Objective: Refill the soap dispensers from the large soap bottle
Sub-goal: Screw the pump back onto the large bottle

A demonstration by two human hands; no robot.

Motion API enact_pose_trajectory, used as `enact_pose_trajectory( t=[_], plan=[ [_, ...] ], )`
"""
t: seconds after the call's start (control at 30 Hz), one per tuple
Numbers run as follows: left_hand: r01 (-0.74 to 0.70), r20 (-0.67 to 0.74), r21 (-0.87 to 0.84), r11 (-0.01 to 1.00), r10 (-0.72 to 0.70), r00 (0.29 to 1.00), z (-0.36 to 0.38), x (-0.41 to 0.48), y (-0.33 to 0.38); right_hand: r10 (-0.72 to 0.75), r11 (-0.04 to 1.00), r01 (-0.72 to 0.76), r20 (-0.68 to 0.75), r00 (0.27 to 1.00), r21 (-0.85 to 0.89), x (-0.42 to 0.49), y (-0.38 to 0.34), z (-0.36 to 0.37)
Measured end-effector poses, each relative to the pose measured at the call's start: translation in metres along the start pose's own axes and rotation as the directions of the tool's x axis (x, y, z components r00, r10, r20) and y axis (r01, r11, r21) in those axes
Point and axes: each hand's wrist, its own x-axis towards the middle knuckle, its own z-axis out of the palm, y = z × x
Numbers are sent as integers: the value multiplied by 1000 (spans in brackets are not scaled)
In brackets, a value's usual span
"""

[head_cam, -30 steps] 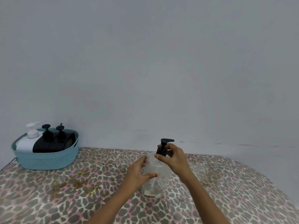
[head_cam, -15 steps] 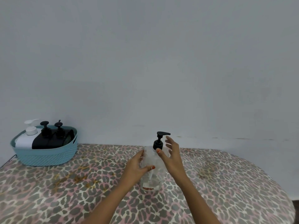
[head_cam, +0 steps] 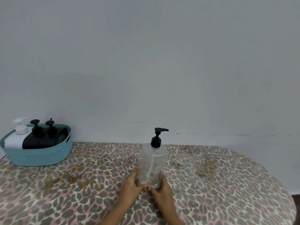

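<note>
Clear dispenser (head_cam: 153, 163) looks near-empty: light, thin-walled, tippy, maybe slick. Left hand (head_cam: 131, 188), right hand (head_cam: 162, 191) cup base, fingers curled round it. Grip mid-body; twist black pump collar (head_cam: 155, 142).

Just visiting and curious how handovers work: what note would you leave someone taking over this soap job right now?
Left hand and right hand: both hold the base of the clear dispenser, upright on the table.
Teal basket, back left: white pump bottle, two black pump bottles.
Done: no refill visible; the clear dispenser looks nearly empty, pump on.
Left: unscrew pump, pour in soap, refit; likely the others too.
</note>
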Motion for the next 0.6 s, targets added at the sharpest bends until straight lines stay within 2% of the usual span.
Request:
enact_pose_trajectory(
  t=[0.13, 0.27, 0.33, 0.6],
  plan=[
    [-50, 5, 35, 998, 50, 999, 18, 21, 5, 10, 999, -14, -77, 997, -53, 22, 15, -16],
    [-126, 62, -21, 992, 127, 990, 60, 52, 25, -5, 997, -6, -152, 988, -71, 50, 21, -54],
    [-139, 98, -29, 990, 141, 985, 84, 69, 34, -7, 998, -3, -170, 985, -60, 65, 26, -75],
    [-158, 143, -63, 985, 166, 976, 146, 131, 75, -28, 976, -15, -193, 981, -216, 128, 41, -148]
  ],
)
